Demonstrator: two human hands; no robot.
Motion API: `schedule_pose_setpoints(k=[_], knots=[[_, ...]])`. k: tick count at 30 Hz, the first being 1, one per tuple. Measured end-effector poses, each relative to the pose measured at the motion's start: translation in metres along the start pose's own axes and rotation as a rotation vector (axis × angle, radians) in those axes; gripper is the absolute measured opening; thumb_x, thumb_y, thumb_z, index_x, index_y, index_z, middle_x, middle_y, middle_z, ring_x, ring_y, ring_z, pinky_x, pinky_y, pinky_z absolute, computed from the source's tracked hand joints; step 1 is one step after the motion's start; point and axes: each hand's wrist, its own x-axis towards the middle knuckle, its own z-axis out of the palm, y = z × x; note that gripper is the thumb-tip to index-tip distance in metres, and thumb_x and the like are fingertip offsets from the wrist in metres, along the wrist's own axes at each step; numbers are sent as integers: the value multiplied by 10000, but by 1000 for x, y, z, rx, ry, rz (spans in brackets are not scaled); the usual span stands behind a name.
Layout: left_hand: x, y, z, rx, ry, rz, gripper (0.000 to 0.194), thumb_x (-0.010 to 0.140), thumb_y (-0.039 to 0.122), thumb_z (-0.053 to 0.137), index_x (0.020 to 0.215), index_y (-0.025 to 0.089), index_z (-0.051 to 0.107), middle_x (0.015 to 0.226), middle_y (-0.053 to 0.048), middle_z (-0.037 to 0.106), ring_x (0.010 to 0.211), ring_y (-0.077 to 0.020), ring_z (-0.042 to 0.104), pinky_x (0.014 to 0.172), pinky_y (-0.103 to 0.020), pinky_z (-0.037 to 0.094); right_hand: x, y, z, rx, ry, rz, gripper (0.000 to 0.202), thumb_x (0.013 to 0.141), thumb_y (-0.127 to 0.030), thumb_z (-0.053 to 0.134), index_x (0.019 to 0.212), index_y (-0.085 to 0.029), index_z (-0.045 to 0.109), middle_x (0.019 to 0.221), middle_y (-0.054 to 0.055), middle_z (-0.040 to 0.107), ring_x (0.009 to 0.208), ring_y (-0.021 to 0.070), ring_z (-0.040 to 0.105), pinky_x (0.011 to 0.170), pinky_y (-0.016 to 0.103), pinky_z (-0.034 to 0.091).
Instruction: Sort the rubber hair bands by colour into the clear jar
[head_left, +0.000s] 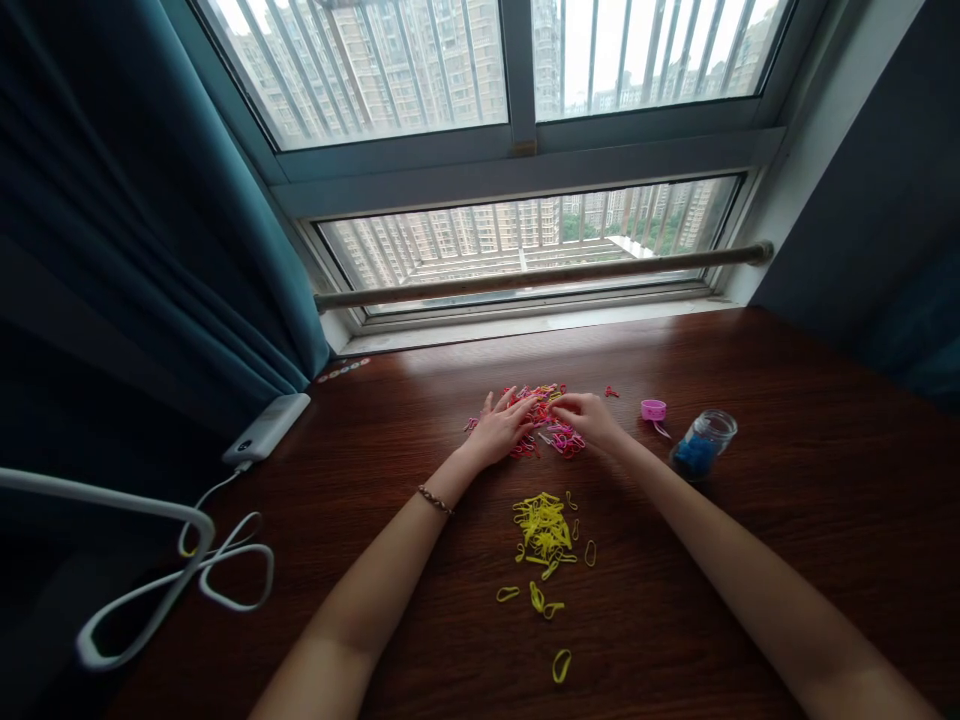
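A mixed pile of small pink and red loops (564,438), with a few yellow ones among them, lies on the dark wooden table (420,400). My left hand (504,428) rests on the left side of this pile, fingers spread. At the pile's right edge is my right hand (589,418), its thumb and fingertips pinched together; whatever is between them is too small to make out. Nearer to me, below both hands, sits a heap of yellow loops (544,530), with several single yellow loops scattered around and in front of it.
Right of my right hand are a pink ring-shaped item (653,410) and a tilted glass jar (701,445) with blue contents. A small red piece (612,392) lies behind. At left are a white power strip (268,430), a looped white cable (238,550) and a blue curtain.
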Motion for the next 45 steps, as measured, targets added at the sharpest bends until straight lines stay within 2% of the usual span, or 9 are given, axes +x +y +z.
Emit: schedule_pose_setpoints(k=[3,9,13,20,25,30,35,40,45], knots=[[-1,-7,6,-6,24,-102,445,870,406,346,1302,305,309,1297,-36,454,1282,-265,232,991,-598,124,6,21,0,-235,165,-122,248,814,-211,449,975,-170,633,1005,85,638,946,192,568,854,343,432],[-1,-8,5,60,147,-149,312,858,369,392,1102,229,528,1143,-76,565,1204,-271,336,1008,-563,108,8,49,11,-451,109,-138,374,824,-291,462,1176,-175,516,1245,95,499,1227,248,331,1001,441,292],[0,-3,5,82,179,-125,280,851,349,413,1032,191,558,1201,-103,513,1225,-265,305,1021,-520,133,8,54,14,-524,85,-160,322,846,-307,425,1102,-180,574,1205,92,531,1207,236,362,999,420,298],[0,-2,10,2,90,-83,306,865,354,386,1119,231,505,1230,-67,502,1236,-261,287,998,-549,160,6,50,14,-471,140,-186,291,852,-243,395,998,-141,625,1089,116,583,1063,224,475,958,391,345],[1,-4,10,-21,140,-72,273,861,319,407,1049,189,555,1131,-93,549,1192,-237,351,1009,-494,197,5,47,12,-406,192,-178,279,844,-223,395,957,-148,639,1027,112,599,1000,211,508,919,362,384],[5,-11,11,-162,251,-38,199,844,229,434,936,179,603,1018,-81,591,1063,-204,475,961,-409,329,4,42,6,-304,307,-138,279,843,-204,383,947,-157,637,992,99,611,924,186,557,849,316,434],[5,-17,11,-334,355,-187,112,784,170,509,845,175,603,884,-59,634,869,-178,575,804,-314,447,2,45,1,-205,408,-82,187,790,-227,473,839,-181,647,875,60,651,840,179,593,798,307,458],[4,-19,10,-382,373,-305,66,751,194,553,790,181,604,820,-27,658,778,-161,604,745,-273,447,3,50,1,-154,429,-37,171,760,-220,486,819,-171,639,783,44,663,723,167,611,708,291,485],[4,-19,7,-359,346,-332,71,735,245,583,748,178,600,778,-23,657,732,-160,601,699,-260,439,5,44,5,-227,321,-138,221,743,-153,506,900,-205,652,932,53,654,942,203,549,863,359,418]])
